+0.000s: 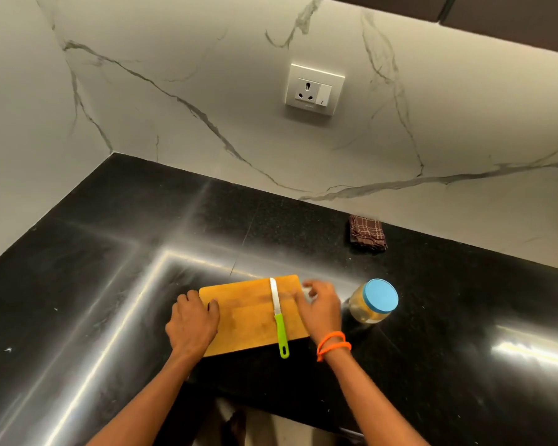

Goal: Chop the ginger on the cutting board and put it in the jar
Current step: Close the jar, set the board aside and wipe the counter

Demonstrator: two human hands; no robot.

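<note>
A wooden cutting board (248,320) lies on the black counter in front of me. Across it lies a knife (278,317) with a white blade and a green handle; neither hand touches it. My left hand (192,323) grips the board's left end, fingers curled over the edge. My right hand (321,309) is blurred at the board's right edge, its fingers loosely bent and holding nothing that I can make out. A glass jar (372,305) with a blue lid stands just right of that hand, with yellowish contents. No ginger shows plainly on the board.
A folded brown checked cloth (367,232) lies by the marble wall at the back right. A wall socket (314,89) sits above the counter. The black counter (110,284) forms a corner at the left, and its front edge is near my forearms.
</note>
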